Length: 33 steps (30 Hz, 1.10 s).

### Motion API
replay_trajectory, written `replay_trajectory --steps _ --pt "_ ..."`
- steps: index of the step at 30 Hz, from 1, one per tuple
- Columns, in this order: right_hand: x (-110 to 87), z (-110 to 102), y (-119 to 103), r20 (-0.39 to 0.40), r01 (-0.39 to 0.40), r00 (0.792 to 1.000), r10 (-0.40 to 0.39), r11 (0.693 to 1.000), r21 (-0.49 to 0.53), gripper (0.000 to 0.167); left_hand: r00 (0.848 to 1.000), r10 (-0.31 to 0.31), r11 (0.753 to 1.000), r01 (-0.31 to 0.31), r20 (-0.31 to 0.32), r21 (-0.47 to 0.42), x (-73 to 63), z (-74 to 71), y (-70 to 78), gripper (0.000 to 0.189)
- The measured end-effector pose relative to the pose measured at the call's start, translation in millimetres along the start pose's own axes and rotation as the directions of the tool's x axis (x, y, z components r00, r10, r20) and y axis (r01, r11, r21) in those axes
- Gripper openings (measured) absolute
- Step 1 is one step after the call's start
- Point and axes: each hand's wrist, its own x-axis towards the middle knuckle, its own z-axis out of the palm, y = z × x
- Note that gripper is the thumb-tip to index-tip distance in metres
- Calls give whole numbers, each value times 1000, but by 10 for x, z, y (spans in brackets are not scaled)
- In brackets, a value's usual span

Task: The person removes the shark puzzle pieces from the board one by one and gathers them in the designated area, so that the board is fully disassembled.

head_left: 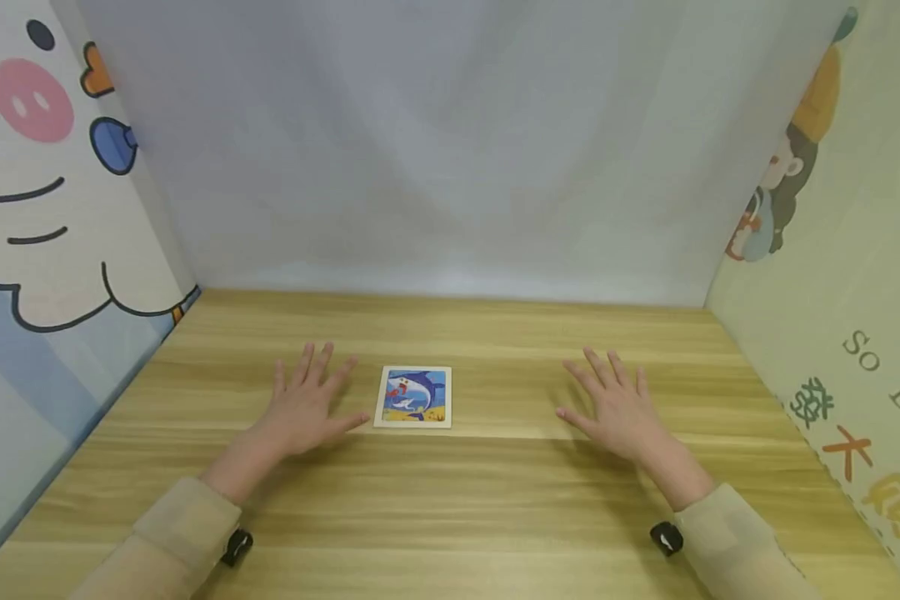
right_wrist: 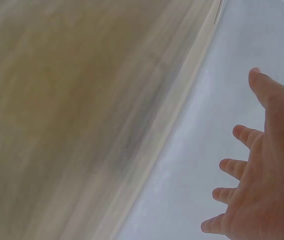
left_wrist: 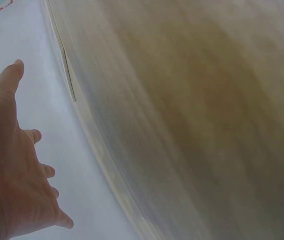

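A small square picture puzzle (head_left: 414,397) with a white border lies flat on the wooden table (head_left: 465,508), showing a blue shark-like fish and a smaller one. Just left of it is my left hand (head_left: 303,408), fingers spread and holding nothing, its thumb tip close to the puzzle's edge. My right hand (head_left: 618,412) is well to the right of the puzzle, also spread with nothing in it. In the left wrist view the left palm (left_wrist: 17,185) shows with the fingers extended. The right palm (right_wrist: 271,190) appears likewise in the right wrist view.
A pale grey curtain (head_left: 450,150) stands along the table's back edge. Cartoon-printed panels flank the table: the left panel (head_left: 52,275) has a pink snout, and the right panel (head_left: 810,308) carries lettering. Black wrist straps (head_left: 667,538) show at both cuffs.
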Motion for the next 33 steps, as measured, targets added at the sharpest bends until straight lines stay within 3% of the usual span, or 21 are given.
replay_trajectory --steps 13,20,29,33 --pt "17 -65 -37 4 -5 1000 5 1000 -2 76 1000 -3 1000 3 -6 13 54 -80 7 87" --pt "67 -142 -71 -34 27 999 -27 1000 -17 75 1000 4 1000 -4 -12 28 99 -121 37 88" --pt "257 -234 -248 -73 86 993 -90 995 -59 74 999 39 998 -38 -22 44 233 -168 120 89" --pt "387 -241 -369 -74 130 988 -133 991 -39 73 996 82 995 -81 -29 51 312 -153 149 91"
